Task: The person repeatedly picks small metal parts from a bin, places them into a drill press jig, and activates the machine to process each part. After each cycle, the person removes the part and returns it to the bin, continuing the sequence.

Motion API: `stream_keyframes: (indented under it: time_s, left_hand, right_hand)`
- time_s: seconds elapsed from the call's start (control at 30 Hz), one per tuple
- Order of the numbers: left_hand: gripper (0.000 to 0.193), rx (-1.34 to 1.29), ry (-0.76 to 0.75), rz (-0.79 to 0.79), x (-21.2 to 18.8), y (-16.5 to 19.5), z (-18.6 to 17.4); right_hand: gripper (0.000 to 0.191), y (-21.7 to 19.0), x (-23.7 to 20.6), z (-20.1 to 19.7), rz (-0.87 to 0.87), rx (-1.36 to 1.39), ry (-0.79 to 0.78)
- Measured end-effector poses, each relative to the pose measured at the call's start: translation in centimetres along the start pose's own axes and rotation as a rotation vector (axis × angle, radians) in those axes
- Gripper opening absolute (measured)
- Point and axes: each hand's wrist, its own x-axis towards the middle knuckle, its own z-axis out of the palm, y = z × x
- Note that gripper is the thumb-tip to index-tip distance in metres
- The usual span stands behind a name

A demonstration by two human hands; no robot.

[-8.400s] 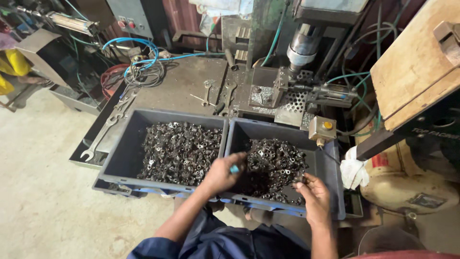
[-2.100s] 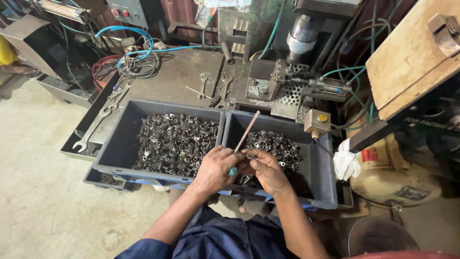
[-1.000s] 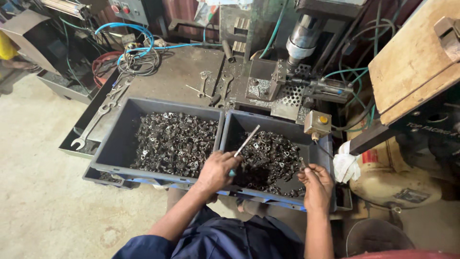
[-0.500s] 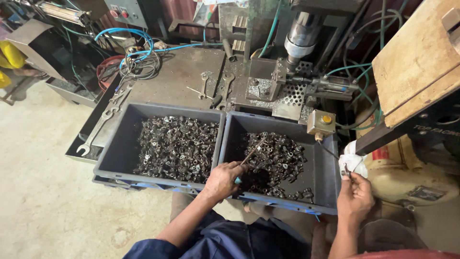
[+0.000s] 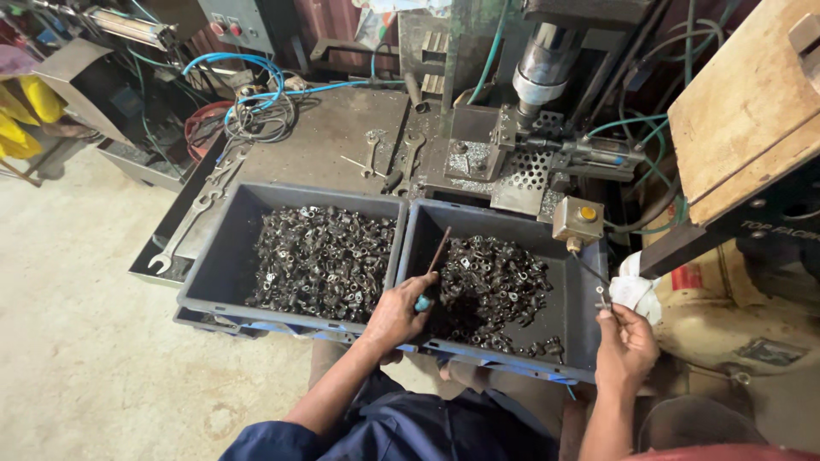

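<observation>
Nearby, wrenches (image 5: 389, 158) lie behind two grey bins (image 5: 226, 265).

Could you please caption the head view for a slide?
Left hand holds a thin rod over a bin of metal parts.

A dusty concrete floor (image 5: 77, 341) is at the left. Behind, a dark steel bench (image 5: 333, 137) carries a press (image 5: 547, 60); a wooden board (image 5: 743, 102) is right.

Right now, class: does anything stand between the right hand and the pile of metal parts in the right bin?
Only the bin's side wall: the right hand is outside it, the parts inside.
</observation>
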Motion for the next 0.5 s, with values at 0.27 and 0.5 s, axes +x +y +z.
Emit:
stream_keyframes:
  time_s: [0.27, 0.5]
  left_hand:
    - [0.063, -0.034, 0.049, -0.023, 0.0, -0.6, 0.3]
    - [0.059, -0.103, 0.086, -0.056, 0.1, -0.9, 0.3]
  right_hand:
    - [0.02, -3.9, -2.1, 6.4, 0.292, 0.055, -0.362]
    - [0.015, -4.2, -1.5, 10.9, 0.472, 0.687, -0.313]
